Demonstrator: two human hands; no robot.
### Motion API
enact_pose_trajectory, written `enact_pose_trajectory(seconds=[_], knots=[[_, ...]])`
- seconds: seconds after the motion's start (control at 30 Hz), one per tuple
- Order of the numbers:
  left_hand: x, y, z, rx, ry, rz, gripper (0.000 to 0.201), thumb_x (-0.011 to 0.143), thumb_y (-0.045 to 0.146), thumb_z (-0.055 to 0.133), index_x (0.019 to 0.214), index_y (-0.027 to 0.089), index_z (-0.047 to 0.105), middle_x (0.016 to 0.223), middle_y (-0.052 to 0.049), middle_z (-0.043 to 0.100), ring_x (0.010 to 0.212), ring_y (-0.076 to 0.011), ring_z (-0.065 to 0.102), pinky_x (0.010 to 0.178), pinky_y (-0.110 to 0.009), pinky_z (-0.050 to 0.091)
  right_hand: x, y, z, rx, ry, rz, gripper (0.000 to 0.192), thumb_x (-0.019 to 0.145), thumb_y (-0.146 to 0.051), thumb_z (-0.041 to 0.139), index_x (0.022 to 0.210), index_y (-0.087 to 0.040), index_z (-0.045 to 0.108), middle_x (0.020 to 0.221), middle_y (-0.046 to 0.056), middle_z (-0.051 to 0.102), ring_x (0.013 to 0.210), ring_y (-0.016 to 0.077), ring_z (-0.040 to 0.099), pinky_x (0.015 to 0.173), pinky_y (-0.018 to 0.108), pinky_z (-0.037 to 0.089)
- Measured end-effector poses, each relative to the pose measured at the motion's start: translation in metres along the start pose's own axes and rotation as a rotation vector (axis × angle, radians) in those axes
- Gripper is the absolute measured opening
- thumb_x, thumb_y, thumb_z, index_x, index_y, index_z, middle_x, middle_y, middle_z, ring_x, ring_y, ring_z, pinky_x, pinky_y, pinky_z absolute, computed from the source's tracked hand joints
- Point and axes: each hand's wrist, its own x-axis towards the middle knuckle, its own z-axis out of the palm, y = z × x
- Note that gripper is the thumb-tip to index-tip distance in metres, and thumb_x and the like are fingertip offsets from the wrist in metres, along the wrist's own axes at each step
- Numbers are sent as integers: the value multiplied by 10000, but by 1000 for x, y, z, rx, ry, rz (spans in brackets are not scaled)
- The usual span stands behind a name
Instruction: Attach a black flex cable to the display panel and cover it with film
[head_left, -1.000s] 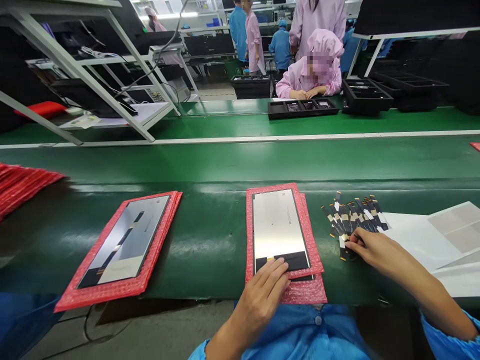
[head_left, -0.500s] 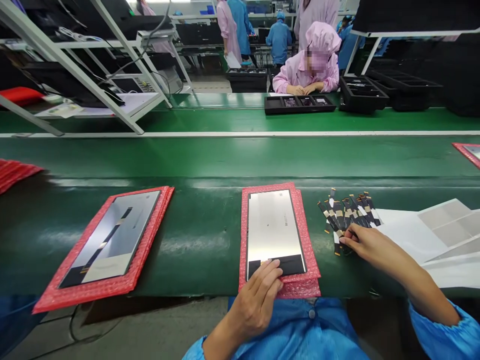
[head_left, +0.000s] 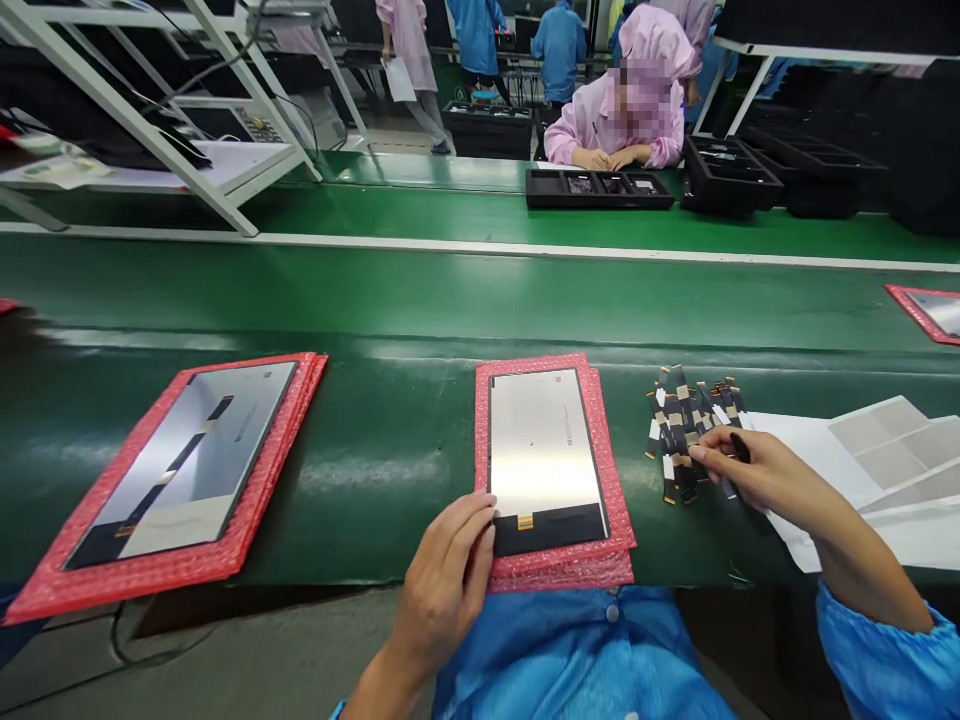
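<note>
Currently, the display panel [head_left: 544,430] lies on red bubble wrap [head_left: 610,475] at the tabletop's [head_left: 390,430] front edge. The left hand [head_left: 441,572], with half-open fingers holding nothing, touches its left edge. The right hand [head_left: 759,472] pinches a dark piece [head_left: 741,447] over black strips [head_left: 679,420], beside white paper [head_left: 840,460].

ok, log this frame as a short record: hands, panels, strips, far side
left hand: fingertips at the left edge of the middle panel
right hand: thumb and finger at the black strips; grip unclear
middle panel: on red bubble wrap
left panel: also on red bubble wrap, one dark strip lengthwise
right side: white sheets beside the black strips
far side: person in pink behind a black tray
</note>
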Motion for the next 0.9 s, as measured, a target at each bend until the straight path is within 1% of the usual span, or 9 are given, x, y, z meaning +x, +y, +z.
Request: enact_pose_trajectory(seconds=[0.07, 0.17, 0.3, 0.43, 0.57, 0.67, 0.77, 0.9], knots=[[0, -1, -2, -4, -12, -33, 382, 913, 241, 557, 1286, 320, 552, 1268, -15, 673, 1217, -202, 649, 1029, -458, 623, 2, -9, 2, 116, -50, 60, 231, 910, -528, 537, 853, -312, 598, 706, -47, 684, 267, 71, 462, 245, 209, 268], [2, 6, -2, -8, -49, -10, 407, 904, 233, 578, 1286, 371, 558, 1274, -12, 685, 1255, -197, 635, 1068, -412, 607, 10, -25, 15, 275, -130, 39, 247, 867, -545, 600, 814, -303, 601, 807, -42, 737, 231, 67, 500, 234, 211, 306], [6, 22, 1, 4, -83, 3, 388, 869, 240, 641, 1241, 342, 597, 1302, -28, 673, 1316, -198, 590, 1082, -378, 606, 24, -51, 46, 422, -297, 13, 194, 877, -493, 627, 846, -301, 629, 858, -13, 768, 245, 92, 548, 228, 222, 358], [7, 29, 6, 45, -119, -16, 290, 868, 251, 654, 1148, 325, 637, 1330, -21, 654, 1349, -185, 559, 1096, -362, 595, 33, -84, 78, 481, -454, 8, 216, 879, -494, 632, 925, -283, 641, 955, 27, 780, 245, 80, 551, 226, 213, 385], [7, 31, 7, 28, -139, -46, 303, 880, 244, 636, 1167, 336, 611, 1333, -7, 649, 1335, -192, 573, 1103, -398, 591, 42, -106, 100, 473, -592, 34, 284, 857, -507, 659, 932, -238, 608, 1009, 51, 777, 258, 94, 594, 241, 213, 447], [9, 34, 6, -25, -139, -93, 291, 894, 231, 614, 1163, 339, 593, 1324, -1, 650, 1311, -192, 593, 1096, -413, 594, 49, -113, 109, 443, -609, 46, 284, 853, -499, 671, 901, -231, 591, 994, 36, 778, 255, 98, 597, 236, 221, 459], [11, 38, 5, -80, -129, -135, 244, 909, 224, 596, 1124, 338, 591, 1311, -4, 652, 1294, -196, 604, 1099, -434, 586, 54, -116, 115, 388, -598, 44, 249, 861, -474, 670, 871, -235, 602, 959, 16, 780, 249, 97, 592, 228, 219, 429], [11, 40, 4, -140, -110, -172, 163, 924, 219, 590, 1077, 274, 595, 1300, -20, 649, 1285, -204, 598, 1102, -489, 562, 55, -121, 121, 357, -622, 35, 248, 874, -472, 648, 852, -231, 592, 927, 26, 779, 254, 101, 592, 223, 215, 405]])
